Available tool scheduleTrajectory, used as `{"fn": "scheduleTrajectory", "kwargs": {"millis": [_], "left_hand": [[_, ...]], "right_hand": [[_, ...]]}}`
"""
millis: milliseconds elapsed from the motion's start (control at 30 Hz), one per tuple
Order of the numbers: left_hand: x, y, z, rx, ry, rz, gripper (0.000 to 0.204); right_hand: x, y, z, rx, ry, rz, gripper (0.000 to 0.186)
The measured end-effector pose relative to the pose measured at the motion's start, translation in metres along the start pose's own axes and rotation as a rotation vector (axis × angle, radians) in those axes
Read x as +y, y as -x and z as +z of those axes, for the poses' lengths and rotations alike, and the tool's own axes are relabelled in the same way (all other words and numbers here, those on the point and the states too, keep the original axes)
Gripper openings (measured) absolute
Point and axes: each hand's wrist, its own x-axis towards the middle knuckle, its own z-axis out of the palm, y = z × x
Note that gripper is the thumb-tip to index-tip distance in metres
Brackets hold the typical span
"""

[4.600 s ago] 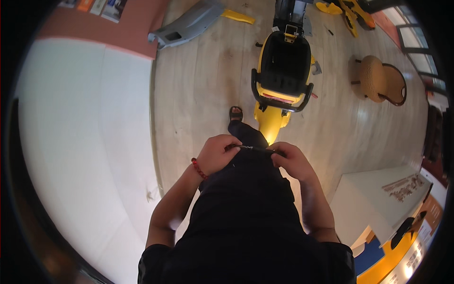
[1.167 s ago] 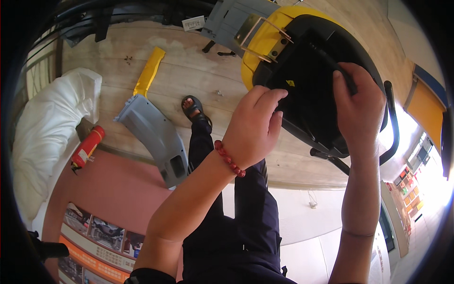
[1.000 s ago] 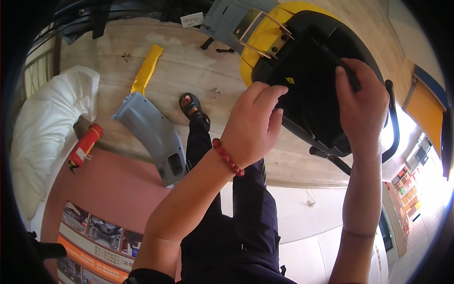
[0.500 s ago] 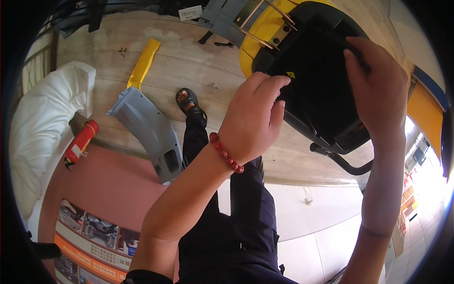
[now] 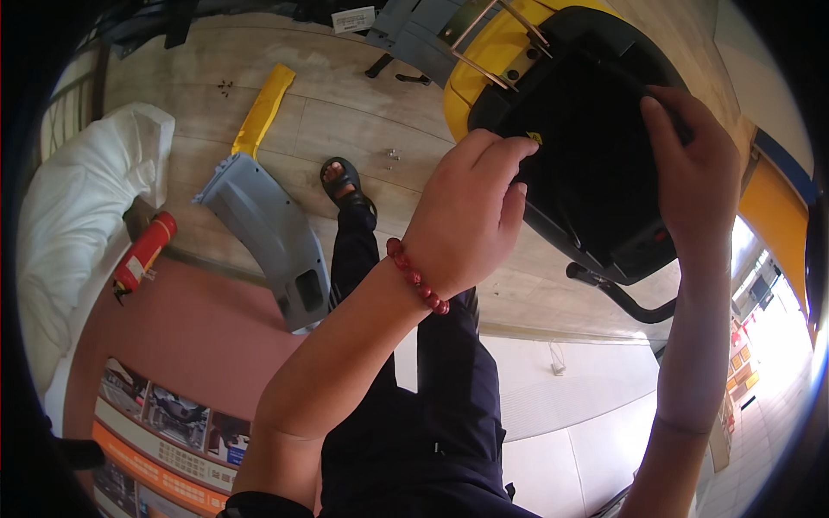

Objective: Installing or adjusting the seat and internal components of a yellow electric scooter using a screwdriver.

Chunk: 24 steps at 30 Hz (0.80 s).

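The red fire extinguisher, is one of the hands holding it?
No, the red fire extinguisher is at the picture's left, while the left hand and right hand are at the black compartment.

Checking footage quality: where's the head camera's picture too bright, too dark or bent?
Head view: glare washes out much of the tiled floor at far right; the big black part loses detail in darkness; the wooden floor's lower edge bows; left hand and right hand look fairly sharp.

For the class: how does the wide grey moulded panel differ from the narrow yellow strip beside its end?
The wide grey moulded panel looks longer and broader; the narrow yellow strip, shorter and slimmer. The panel shows a dark rectangular recess; the strip shows none. Both are elongated.
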Motion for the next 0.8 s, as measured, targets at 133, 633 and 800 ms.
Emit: {"fn": "scheduleTrajectory", "kwargs": {"millis": [133, 633, 800], "left_hand": [[0.000, 0.000, 0.000, 0.002, -0.015, 0.004, 0.033], [0.042, -0.023, 0.027, -0.036, 0.604, -0.341, 0.023], [0.035, -0.061, 0.060, 0.022, 1.081, -0.123, 0.019]], "right_hand": [[0.000, 0.001, 0.002, 0.026, -0.008, -0.042, 0.025], [-0.034, -0.032, -0.015, -0.192, 0.288, -0.346, 0.020], [-0.059, -0.029, -0.017, -0.302, 0.028, 0.094, 0.022]]}}
